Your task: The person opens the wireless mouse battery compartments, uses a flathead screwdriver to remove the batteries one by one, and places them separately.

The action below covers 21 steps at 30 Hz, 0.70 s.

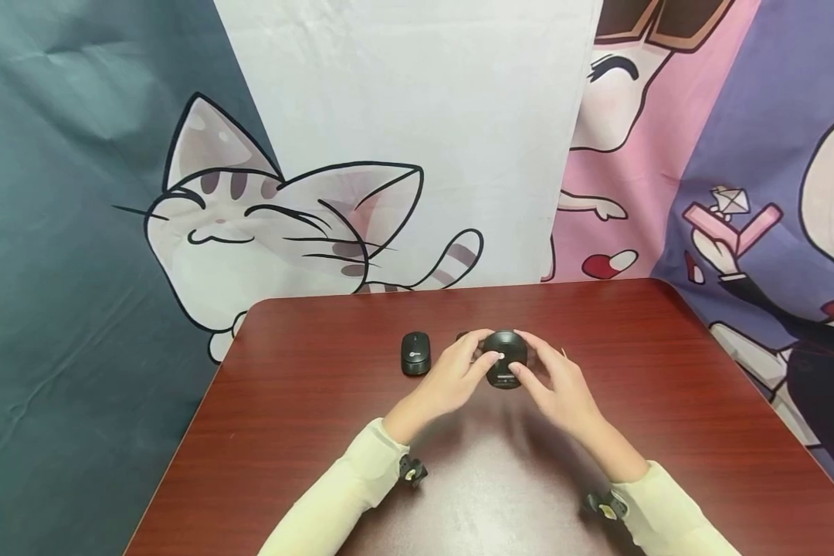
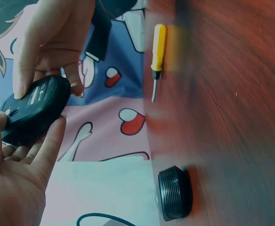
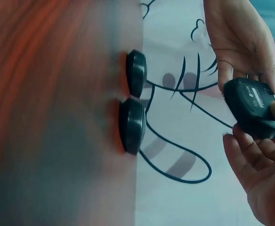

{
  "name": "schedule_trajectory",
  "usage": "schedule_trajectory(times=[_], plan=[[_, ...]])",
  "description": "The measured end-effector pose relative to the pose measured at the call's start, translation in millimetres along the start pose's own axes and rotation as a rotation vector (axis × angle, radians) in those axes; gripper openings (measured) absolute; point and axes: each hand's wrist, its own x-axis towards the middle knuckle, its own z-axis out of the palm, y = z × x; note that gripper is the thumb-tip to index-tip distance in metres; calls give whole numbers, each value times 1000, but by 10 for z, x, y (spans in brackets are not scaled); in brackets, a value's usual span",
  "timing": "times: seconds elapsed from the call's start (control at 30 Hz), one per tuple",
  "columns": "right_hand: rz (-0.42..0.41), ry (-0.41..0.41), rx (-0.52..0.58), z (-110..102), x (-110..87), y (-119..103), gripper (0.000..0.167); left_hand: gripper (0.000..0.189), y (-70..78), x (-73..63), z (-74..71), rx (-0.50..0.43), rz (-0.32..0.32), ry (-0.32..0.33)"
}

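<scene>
Both hands hold a black computer mouse (image 1: pixel 506 347) above the table, its labelled underside turned toward the head camera. My left hand (image 1: pixel 455 374) grips its left side, with the thumb on the underside. On the opposite side my right hand (image 1: pixel 559 386) grips it the same way, fingers round the far edge. A white label shows on the mouse (image 2: pixel 44 101) in the left wrist view. A second black mouse (image 1: pixel 415 353) rests on the table left of my left hand. Another dark mouse (image 3: pixel 132 126) stands beside it in the right wrist view, mostly hidden behind my left hand in the head view.
A yellow-handled screwdriver (image 2: pixel 158 49) lies on the reddish-brown table (image 1: pixel 306 432), seen in the left wrist view. Behind the table's far edge hangs a cloth backdrop (image 1: pixel 417 93) printed with cartoon figures.
</scene>
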Motion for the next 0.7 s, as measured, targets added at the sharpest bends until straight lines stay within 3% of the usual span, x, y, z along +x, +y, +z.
schedule_trajectory(times=[0.3,0.47,0.7], plan=[[145,-16,183,52,-97,-136,50,40,91,-117,-21,-196,-74,14],[218,-51,303,66,-131,-232,49,40,114,-187,-37,-202,-130,24],[297,-97,389,112,-206,-300,46,33,124,-288,-29,-183,-182,46]])
